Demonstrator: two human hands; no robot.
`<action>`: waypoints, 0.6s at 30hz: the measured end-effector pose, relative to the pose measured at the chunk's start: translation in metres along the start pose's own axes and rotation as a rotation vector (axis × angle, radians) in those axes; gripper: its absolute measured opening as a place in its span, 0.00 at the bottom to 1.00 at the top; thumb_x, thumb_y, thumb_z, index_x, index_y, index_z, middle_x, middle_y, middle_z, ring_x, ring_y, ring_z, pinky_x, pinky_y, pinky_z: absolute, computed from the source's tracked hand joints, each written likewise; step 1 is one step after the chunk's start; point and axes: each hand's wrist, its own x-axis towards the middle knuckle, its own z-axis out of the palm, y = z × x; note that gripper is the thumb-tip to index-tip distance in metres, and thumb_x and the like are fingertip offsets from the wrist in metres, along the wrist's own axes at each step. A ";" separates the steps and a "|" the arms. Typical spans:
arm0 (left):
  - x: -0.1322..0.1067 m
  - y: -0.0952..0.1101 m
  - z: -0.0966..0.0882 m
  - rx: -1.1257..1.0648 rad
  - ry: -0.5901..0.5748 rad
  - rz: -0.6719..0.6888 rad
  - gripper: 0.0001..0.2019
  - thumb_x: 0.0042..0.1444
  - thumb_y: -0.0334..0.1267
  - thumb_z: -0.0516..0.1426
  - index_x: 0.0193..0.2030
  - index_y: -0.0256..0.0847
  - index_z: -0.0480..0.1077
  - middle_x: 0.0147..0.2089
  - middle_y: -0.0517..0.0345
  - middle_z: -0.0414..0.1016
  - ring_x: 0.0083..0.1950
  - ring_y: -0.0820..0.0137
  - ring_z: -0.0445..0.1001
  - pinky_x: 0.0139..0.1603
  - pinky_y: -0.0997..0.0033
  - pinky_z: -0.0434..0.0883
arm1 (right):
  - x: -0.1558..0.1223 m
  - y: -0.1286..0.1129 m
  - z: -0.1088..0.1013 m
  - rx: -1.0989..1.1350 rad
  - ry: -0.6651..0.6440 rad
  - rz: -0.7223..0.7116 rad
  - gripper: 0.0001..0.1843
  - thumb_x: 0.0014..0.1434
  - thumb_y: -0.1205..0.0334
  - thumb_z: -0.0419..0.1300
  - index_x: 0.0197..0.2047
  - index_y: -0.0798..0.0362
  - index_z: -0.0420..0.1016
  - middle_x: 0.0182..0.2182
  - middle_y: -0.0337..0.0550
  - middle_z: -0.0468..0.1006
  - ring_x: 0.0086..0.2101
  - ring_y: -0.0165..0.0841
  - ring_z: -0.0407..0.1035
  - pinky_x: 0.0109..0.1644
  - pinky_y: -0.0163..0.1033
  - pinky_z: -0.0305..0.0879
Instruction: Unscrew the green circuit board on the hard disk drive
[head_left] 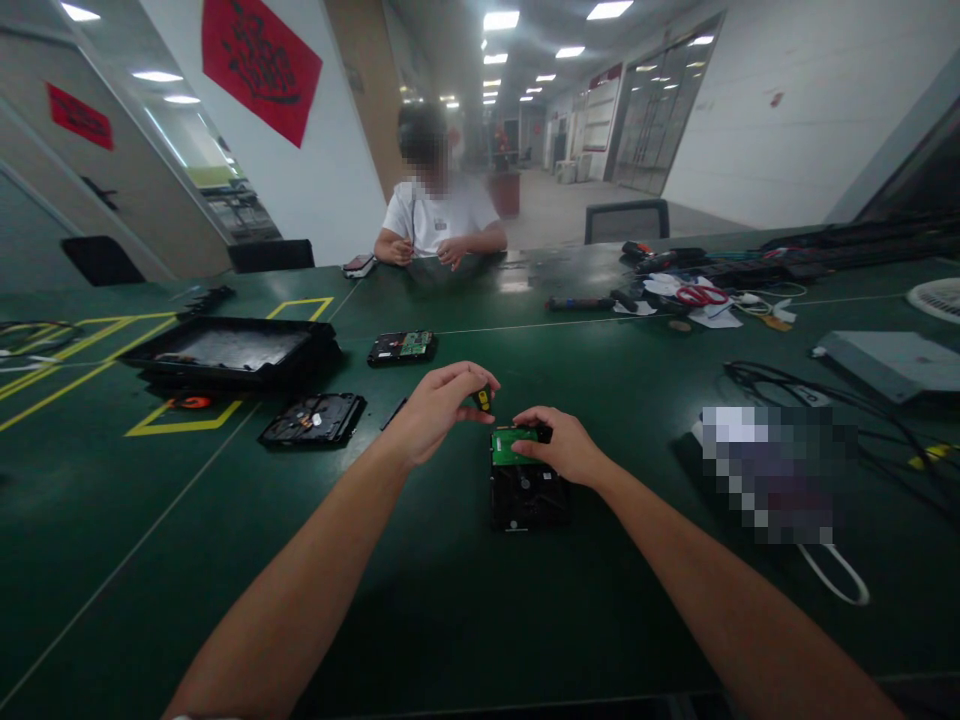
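My left hand (444,405) is curled around a black-and-yellow tool (484,400), likely a screwdriver; only its end shows between the fingers. Just below and to the right lies a black hard drive (529,497) on the table. A green circuit board (510,446) covers its far half. My right hand (564,445) grips the drive at its far right part, thumb across the board and fingers bent over the far edge. Left of my left hand sits another hard drive (313,420). Farther back is one more hard drive (401,347), with green circuitry on top.
A black tray (232,345) stands on the left of the green table (420,620). A pixelated object (772,475), dark cables (862,410) and a grey box (892,362) lie right. Tools and red-handled scissors (701,295) lie far right. A person (442,220) sits opposite.
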 end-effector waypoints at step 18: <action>-0.001 0.001 0.001 -0.074 0.008 -0.026 0.07 0.61 0.39 0.62 0.41 0.39 0.75 0.44 0.48 0.80 0.50 0.59 0.78 0.44 0.58 0.82 | 0.001 0.000 -0.001 -0.007 -0.007 -0.012 0.20 0.62 0.57 0.73 0.56 0.47 0.81 0.55 0.45 0.83 0.54 0.43 0.76 0.59 0.51 0.69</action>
